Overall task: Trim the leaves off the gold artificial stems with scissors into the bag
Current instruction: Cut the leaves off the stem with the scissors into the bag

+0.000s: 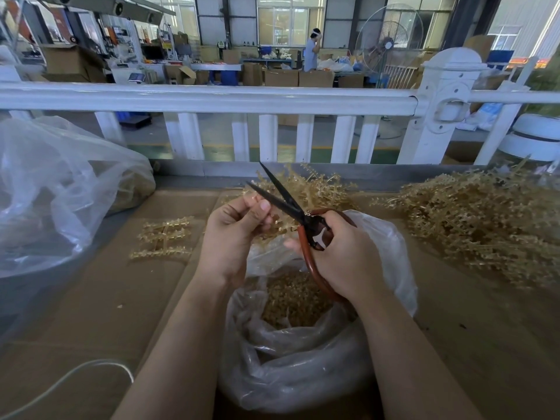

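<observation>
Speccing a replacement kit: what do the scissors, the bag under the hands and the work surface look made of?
Scissors: dark matte blades, likely steel; glossy red-brown loop handles, probably coated.
Bag: thin clear plastic film, crinkled and shiny.
Work surface: flattened brown cardboard sheets, matte, seams visible.

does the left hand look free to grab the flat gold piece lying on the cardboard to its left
Probably not right away. The left hand already pinches a gold stem over the bag. The flat gold piece lies uncovered beside it, so the path looks free once that grip lets go.
</observation>
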